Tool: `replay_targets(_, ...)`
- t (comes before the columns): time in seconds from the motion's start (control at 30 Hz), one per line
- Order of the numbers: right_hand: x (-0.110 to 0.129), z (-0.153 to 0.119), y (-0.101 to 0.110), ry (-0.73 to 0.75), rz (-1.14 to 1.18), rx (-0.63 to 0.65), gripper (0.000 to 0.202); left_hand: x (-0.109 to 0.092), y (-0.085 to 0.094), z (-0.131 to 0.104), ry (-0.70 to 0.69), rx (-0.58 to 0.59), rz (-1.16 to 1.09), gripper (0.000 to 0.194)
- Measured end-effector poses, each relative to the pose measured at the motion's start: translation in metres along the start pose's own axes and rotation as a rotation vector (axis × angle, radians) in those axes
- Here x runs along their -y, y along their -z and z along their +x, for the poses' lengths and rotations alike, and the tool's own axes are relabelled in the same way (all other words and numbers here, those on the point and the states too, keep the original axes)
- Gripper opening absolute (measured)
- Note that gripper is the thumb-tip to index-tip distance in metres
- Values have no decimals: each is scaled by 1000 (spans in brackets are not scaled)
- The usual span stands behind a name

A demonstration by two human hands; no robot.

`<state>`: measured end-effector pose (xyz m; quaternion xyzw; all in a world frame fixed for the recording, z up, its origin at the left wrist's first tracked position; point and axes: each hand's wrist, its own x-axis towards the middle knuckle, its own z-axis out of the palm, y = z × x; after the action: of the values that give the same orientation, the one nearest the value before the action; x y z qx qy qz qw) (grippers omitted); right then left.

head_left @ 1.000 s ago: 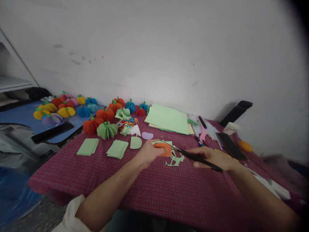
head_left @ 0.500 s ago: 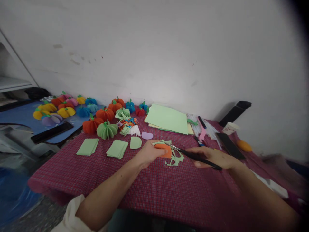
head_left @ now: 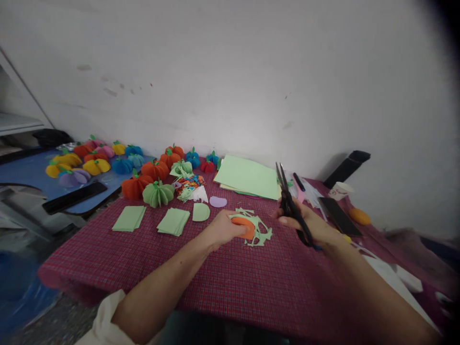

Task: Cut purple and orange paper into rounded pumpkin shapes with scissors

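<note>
My left hand (head_left: 227,227) is closed on an orange paper piece (head_left: 246,229) with a rounded upper edge, and a strip of light green paper shows behind it. Pale green paper scraps (head_left: 263,233) lie on the cloth just right of these fingers. My right hand (head_left: 305,221) grips black-handled scissors (head_left: 287,196), their blades pointing up, slightly parted and clear of the paper. Left of my left hand are a green half-round paper piece (head_left: 201,212), a lilac paper piece (head_left: 218,201) and two stacks of green paper squares (head_left: 174,222).
Several folded paper pumpkins (head_left: 158,193) stand along the back left and on a blue table (head_left: 82,203). Green sheets (head_left: 247,176) lie by the wall. At right are a dark phone-like slab (head_left: 339,216), a paper cup (head_left: 340,190) and a yellow-orange object (head_left: 359,216).
The scissors have left the paper's top edge; my right hand has turned them from pointing left to pointing up. My left hand keeps its hold on the orange piece, nearly still.
</note>
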<state>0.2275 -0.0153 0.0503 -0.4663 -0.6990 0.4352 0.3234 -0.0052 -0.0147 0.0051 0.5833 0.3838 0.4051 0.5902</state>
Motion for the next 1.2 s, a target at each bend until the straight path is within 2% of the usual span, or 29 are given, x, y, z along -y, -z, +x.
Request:
replay_targets(0.03,5,3,-9,24,15,1,48,0,0,0,2,6,16,12)
replay_targets(0.17,20,12,-44,82,34,134,48,0,-1,-1,-13,36,50,12)
replay_targets(0.27,22,19,-57,122,-52,150,43,3,-1,-1,-33,67,62,14)
replay_targets(0.47,14,26,-63,145,-187,126,39,5,-1,1,-51,88,107,12)
replay_targets(0.73,14,26,-66,117,-41,213,40,11,0,1,-34,111,183,4)
replay_targets(0.87,10,26,-66,121,-16,146,38,9,-1,2,28,73,175,3)
replay_targets(0.93,9,26,-64,143,33,98,37,6,-1,2,39,27,99,9)
replay_targets(1.07,9,29,-61,164,164,-63,36,-3,-5,2,-7,7,-221,29)
replay_targets(1.2,10,32,-63,179,278,-242,35,-7,-13,4,-58,-111,-528,34)
